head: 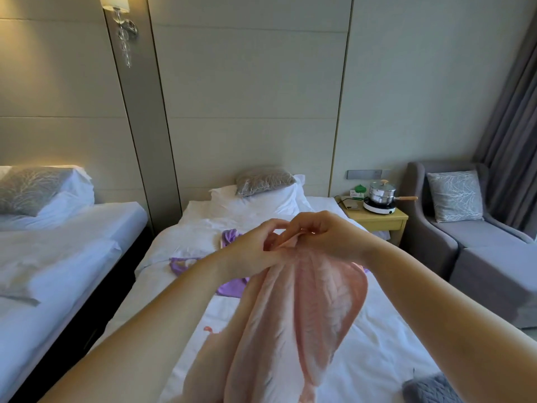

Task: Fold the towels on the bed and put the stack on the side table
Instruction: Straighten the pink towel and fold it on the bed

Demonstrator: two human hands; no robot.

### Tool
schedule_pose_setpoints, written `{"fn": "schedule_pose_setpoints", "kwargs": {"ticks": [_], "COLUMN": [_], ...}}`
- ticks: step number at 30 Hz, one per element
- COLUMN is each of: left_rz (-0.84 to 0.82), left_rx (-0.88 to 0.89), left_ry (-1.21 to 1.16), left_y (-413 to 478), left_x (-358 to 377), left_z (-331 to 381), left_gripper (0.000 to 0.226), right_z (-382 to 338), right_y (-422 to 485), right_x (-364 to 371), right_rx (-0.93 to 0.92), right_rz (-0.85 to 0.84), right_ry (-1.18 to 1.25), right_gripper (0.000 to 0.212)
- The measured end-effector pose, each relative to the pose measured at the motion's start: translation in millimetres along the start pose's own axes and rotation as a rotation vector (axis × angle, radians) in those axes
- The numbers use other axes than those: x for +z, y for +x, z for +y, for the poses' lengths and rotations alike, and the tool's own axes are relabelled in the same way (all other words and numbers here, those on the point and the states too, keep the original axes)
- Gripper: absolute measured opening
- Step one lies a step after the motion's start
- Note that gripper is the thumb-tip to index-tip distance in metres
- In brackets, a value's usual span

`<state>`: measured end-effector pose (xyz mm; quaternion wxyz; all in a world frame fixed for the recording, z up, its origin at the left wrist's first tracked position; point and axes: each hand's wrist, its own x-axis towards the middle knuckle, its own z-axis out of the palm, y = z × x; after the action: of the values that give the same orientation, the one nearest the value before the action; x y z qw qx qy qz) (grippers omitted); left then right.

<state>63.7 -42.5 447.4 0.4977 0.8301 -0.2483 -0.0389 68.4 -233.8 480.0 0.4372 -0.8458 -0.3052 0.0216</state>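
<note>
Nearest to us, our two bare forearms reach forward over the bed (377, 330). Between them hangs the pink towel (302, 315), held up above the sheet in long loose folds, its lower part running out of view at the bottom edge. On the bed's near right side lies a bit of grey knitted fabric (430, 388).

Higher up, our left hand (252, 245) and right hand (322, 237) meet at the towel's top edge, very close together. Each grip pinches that edge, fingers curled and thumb pressed to the cloth.

Behind the hands, toward the middle of the bed, purple towels (232, 287) lie crumpled and unfolded on the white sheet. A small reddish scrap (207, 329) lies on the bed just left of the pink towel; we cannot tell what it is.

At the head of the bed a white pillow (261, 200) carries a grey patterned cushion (263, 181). Just right of the bed's head stands the yellow counter (377, 221), bearing a lidded steel pot (382, 193) on a round white hotplate (379, 208), with a few small items beside it.

Further right of the bed, a grey armchair (465, 245) holds a pale patterned cushion (453, 196), with a grey curtain (511, 112) behind it. Left of the bed, across a narrow gap, stands a second bed (58, 242), and a wall lamp (122, 24) glows high above that gap.
</note>
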Motion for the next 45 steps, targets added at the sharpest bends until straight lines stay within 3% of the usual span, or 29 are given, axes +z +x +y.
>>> {"fn": "schedule_pose_setpoints", "kwargs": {"ticks": [3,11,16,21,23,30,38,42,45], "left_rz": [0.128,0.365,0.384,0.130,0.091,0.271,0.260,0.383,0.439], "left_rx": [0.050,0.078,-0.009,-0.025,0.038,0.099,0.105,0.127,0.122], "left_ry": [0.090,0.012,0.066,-0.158,-0.152,-0.081,0.113,-0.130,-0.309], "left_y": [3,4,1,2,5,8,15,16,15], "left_x": [2,-23,-29,-13,-6,-12,-12,-22,-37], "left_z": [1,-11,-24,-8,3,3,9,25,33], "left_gripper": [0.015,0.012,0.012,0.040,0.033,0.014,0.009,0.015,0.016], "right_z": [7,43,30,4,1,23,20,29,35], "right_y": [-3,-24,-21,-5,0,-2,8,7,9], "right_x": [-3,-24,-31,-16,-12,-3,2,14,23], "right_rx": [0.003,0.160,0.057,-0.070,-0.087,0.032,-0.079,-0.020,-0.003], "right_rz": [0.033,0.018,0.197,0.093,0.060,0.199,0.332,0.300,0.344], "right_ry": [-0.111,-0.273,-0.062,-0.013,0.030,0.406,0.439,0.553,0.463], "right_gripper": [0.016,0.007,0.013,0.015,0.013,0.026,0.023,0.011,0.008]}}
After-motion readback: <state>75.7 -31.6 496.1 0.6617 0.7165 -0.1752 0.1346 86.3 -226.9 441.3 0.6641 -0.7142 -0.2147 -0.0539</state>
